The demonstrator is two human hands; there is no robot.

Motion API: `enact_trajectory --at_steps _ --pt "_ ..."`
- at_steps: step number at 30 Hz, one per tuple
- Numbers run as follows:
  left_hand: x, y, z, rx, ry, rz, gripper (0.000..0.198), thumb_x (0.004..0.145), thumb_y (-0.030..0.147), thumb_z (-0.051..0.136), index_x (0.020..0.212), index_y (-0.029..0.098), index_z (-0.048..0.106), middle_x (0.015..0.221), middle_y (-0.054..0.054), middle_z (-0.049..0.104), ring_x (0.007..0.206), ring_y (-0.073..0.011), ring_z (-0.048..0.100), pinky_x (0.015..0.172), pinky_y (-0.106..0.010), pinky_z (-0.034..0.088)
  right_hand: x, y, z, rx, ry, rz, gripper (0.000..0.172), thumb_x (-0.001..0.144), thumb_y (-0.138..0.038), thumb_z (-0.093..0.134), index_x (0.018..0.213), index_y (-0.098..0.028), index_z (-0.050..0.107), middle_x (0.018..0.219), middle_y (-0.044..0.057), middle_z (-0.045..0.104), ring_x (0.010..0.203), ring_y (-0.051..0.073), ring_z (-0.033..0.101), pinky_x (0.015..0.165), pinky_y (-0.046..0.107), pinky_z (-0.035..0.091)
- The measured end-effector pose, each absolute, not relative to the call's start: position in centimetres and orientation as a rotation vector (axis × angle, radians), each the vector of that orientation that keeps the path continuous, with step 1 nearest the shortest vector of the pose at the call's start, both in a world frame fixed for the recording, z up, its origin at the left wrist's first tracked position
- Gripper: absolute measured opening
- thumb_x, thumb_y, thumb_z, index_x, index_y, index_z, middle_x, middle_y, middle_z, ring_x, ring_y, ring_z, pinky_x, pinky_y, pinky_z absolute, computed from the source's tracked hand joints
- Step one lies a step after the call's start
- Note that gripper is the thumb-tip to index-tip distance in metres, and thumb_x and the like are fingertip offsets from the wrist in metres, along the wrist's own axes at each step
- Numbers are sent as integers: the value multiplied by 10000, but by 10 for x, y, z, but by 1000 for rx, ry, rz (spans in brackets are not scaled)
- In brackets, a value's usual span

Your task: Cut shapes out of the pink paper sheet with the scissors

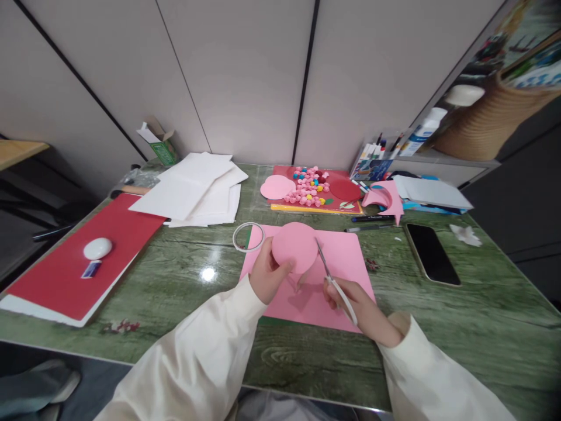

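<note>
A pink paper circle is held up in my left hand, the thumb pressed on its lower front edge. In my right hand is a pair of scissors with white handles; the blades point up and left, by the circle's right edge. I cannot tell whether they touch the paper. A thin curled strip of pink paper hangs beneath the circle. Under both hands lie pink paper sheets, and a roll of tape rests at their upper left corner.
White papers and a red sheet bearing a white oval object lie left. At the back, pink and coloured balls sit on a red sheet beside another pink circle. A phone, pens and pink scrap are right.
</note>
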State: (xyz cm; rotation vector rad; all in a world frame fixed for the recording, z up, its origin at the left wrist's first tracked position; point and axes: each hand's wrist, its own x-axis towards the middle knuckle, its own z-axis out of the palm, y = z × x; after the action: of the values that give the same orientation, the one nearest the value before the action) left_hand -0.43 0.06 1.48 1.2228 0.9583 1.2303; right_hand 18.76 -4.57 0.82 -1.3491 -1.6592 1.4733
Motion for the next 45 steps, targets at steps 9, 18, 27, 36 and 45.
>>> enact_trajectory --at_steps 9,18,27,36,45 --pt "-5 1 11 1202 988 1224 256 709 264 582 904 164 450 863 -21 514 769 -127 501 629 -233 425 188 -46 7 -1358 -1664 1458 361 826 -471 408 656 -162 483 583 -15 457 566 119 424 529 231 337" --pt "-6 -3 11 1231 952 1203 170 764 269 514 888 175 446 771 17 438 683 -99 434 588 -225 396 188 -46 6 -1341 -1641 1490 356 825 -470 412 667 -158 484 601 -13 459 572 118 425 535 232 338" --pt "-6 -4 11 1247 930 1186 223 770 233 499 978 180 442 842 4 467 775 -124 436 687 -255 380 189 -46 3 -1322 -1641 1469 330 834 -447 413 687 -158 478 618 -12 453 586 117 423 543 232 338" --pt "-7 -1 8 1259 966 1220 271 766 246 503 1021 191 431 906 -15 465 783 -125 448 651 -247 398 190 -47 2 -1324 -1664 1462 332 846 -433 400 686 -155 485 615 -10 454 585 116 421 538 230 329" --pt "-8 -1 9 1275 982 1242 184 788 254 475 952 174 447 815 4 452 704 -104 439 593 -227 389 188 -45 6 -1338 -1679 1464 326 848 -414 401 671 -152 481 597 -15 452 576 113 418 536 225 327"
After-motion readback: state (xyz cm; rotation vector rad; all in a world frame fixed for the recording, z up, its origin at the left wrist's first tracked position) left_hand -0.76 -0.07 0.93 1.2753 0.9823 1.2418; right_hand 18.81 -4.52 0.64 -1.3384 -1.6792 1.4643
